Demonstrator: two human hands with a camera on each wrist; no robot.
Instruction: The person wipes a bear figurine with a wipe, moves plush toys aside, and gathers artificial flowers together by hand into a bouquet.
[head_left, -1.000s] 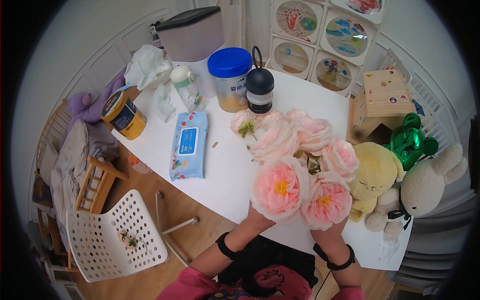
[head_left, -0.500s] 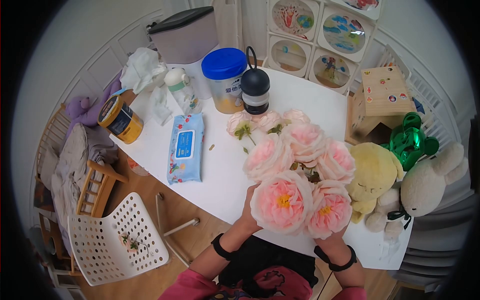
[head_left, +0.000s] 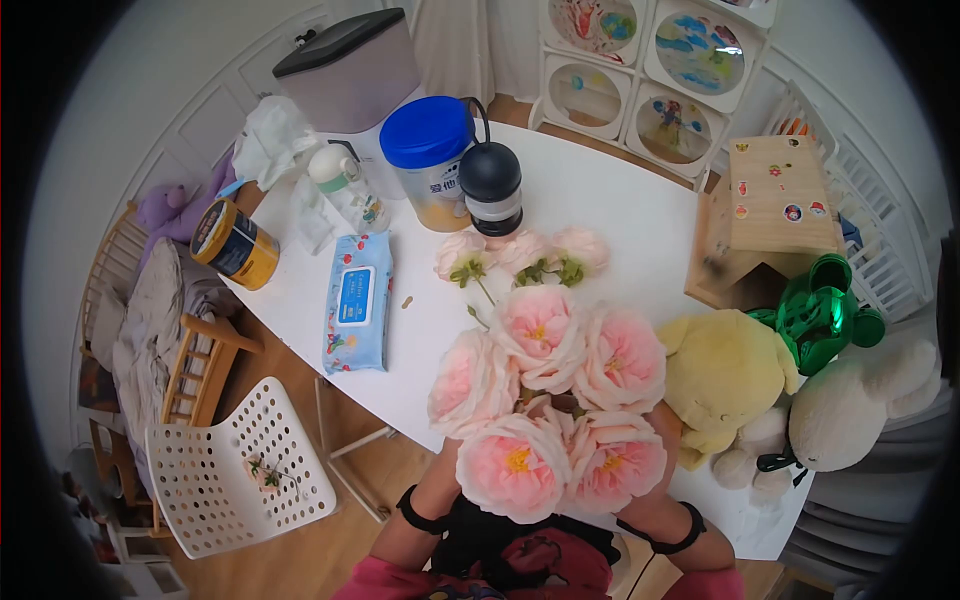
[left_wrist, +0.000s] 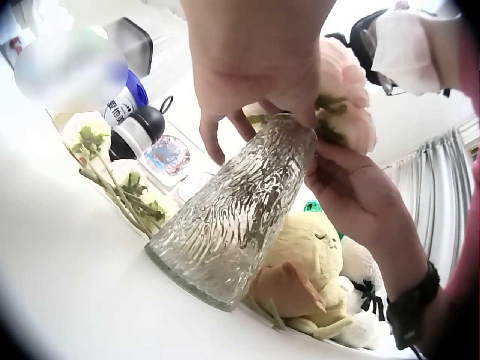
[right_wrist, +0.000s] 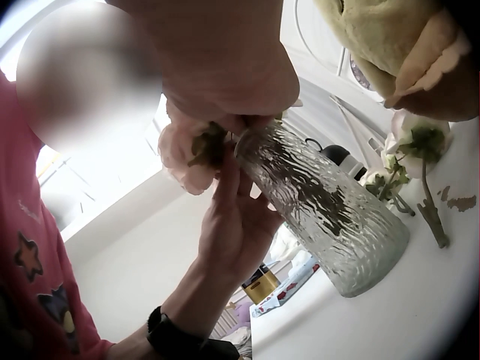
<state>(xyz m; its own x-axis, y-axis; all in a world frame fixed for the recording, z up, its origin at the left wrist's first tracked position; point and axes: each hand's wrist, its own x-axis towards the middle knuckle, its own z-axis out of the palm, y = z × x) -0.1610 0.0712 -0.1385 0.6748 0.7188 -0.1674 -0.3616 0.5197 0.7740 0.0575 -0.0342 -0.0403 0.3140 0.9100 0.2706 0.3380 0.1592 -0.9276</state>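
Large pink roses [head_left: 515,460] fan out in a bunch, covering most of both hands in the head view. Beneath them stands a ribbed glass vase [left_wrist: 232,210], slanted in both wrist views. My left hand [left_wrist: 259,67] has its fingers round the vase's neck, its thumb near a bloom [right_wrist: 184,154]. On the other side my right hand [right_wrist: 225,67] holds the neck near the rim with bent fingers, partly hidden. Stems inside the vase cannot be made out. Several cut roses [head_left: 460,255] with green stems lie on the table beyond the bunch.
On the white table [head_left: 620,200] are a wipes pack [head_left: 357,300], blue-lidded tub [head_left: 430,165], black-topped bottle [head_left: 490,190], yellow tin [head_left: 235,245] and tissues. Plush toys [head_left: 725,380] and a wooden house [head_left: 775,200] stand right. A flower lies on the white chair [head_left: 240,480].
The bunch and both hands have come lower and to the left in the head view, and more blooms face up. The surroundings have shifted slightly as well.
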